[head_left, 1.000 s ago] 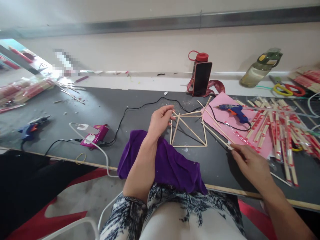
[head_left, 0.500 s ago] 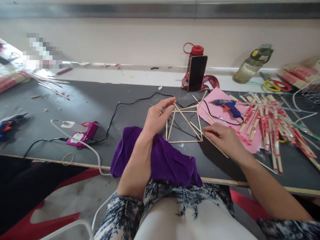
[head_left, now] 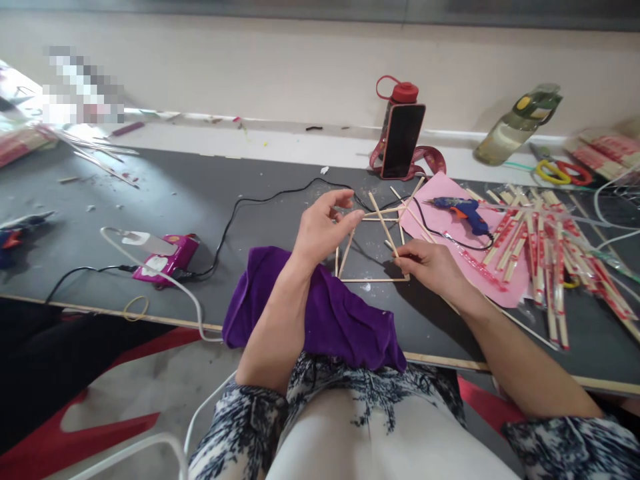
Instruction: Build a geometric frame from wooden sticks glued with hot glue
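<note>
A square frame of thin wooden sticks (head_left: 375, 280) lies on the grey table, with some sticks rising from its corners. My right hand (head_left: 427, 263) pinches a wooden stick (head_left: 384, 223) near its lower end, at the frame's near right corner. The stick leans up to the left, its top free. A second stick passes under the same fingers, mostly hidden. Over the frame's left side, my left hand (head_left: 325, 227) has thumb and forefinger apart, holding nothing. Below its wrist lies a purple cloth (head_left: 345, 320) at the table edge.
A blue glue gun (head_left: 463, 210) rests on pink paper (head_left: 445, 190), beside several wrapped chopsticks (head_left: 553, 267). Behind stand a phone (head_left: 403, 140), a red-capped bottle (head_left: 404, 92) and a clear bottle (head_left: 510, 133). Scissors (head_left: 553, 172) lie right; a magenta power adapter (head_left: 167, 260) with cables lies left.
My left hand has let go of the leaning stick's top and its fingers have spread. My right hand has moved slightly left and taken that stick, which now stands steeper.
</note>
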The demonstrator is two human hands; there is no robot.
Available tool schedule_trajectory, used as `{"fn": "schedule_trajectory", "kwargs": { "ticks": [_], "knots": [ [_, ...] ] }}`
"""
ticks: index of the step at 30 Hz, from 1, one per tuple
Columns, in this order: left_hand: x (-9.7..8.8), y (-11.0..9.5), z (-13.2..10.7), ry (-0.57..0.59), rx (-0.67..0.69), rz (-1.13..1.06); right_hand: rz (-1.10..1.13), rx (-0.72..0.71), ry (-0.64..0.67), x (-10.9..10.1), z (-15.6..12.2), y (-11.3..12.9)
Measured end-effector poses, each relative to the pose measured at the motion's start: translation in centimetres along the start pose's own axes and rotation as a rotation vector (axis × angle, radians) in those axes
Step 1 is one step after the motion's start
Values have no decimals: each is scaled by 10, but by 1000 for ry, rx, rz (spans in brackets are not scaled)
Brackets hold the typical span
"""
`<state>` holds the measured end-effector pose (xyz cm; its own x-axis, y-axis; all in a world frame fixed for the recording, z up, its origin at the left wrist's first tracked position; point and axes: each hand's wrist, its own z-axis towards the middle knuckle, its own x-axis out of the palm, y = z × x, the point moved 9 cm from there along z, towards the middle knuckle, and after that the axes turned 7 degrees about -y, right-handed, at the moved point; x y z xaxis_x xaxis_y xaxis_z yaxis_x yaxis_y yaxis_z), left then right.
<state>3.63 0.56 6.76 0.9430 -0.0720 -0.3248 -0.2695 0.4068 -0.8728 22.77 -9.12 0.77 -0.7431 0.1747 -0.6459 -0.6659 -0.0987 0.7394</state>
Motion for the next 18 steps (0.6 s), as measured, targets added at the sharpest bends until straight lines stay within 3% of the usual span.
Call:
{"fn": "schedule_trajectory", "kwargs": {
  "ticks": [5, 8, 10, 11, 13, 16, 18],
  "knots": [
    [-8, 0, 2, -57, -16, 58, 50, 40, -12, -8, -8, -3],
    [-23, -28, -9, -260, 144, 152, 100, 73, -12, -11, -11, -8],
    [-18, -56, -27, -285, 291, 234, 107, 67, -11, -12, -12, -9],
    [-4, -67, -36, -196, 344, 269, 103, 58, -9, -13, -12, -9],
    [37, -75, -59, 118, 384, 384, 90, 37, -5, -14, -12, -7],
    [90, -57, -92, 475, 351, 673, 57, 13, -19, -16, -10, -3],
    [111, -42, -104, 576, 336, 799, 39, 3, -45, -18, -10, 0]
  ]
}}
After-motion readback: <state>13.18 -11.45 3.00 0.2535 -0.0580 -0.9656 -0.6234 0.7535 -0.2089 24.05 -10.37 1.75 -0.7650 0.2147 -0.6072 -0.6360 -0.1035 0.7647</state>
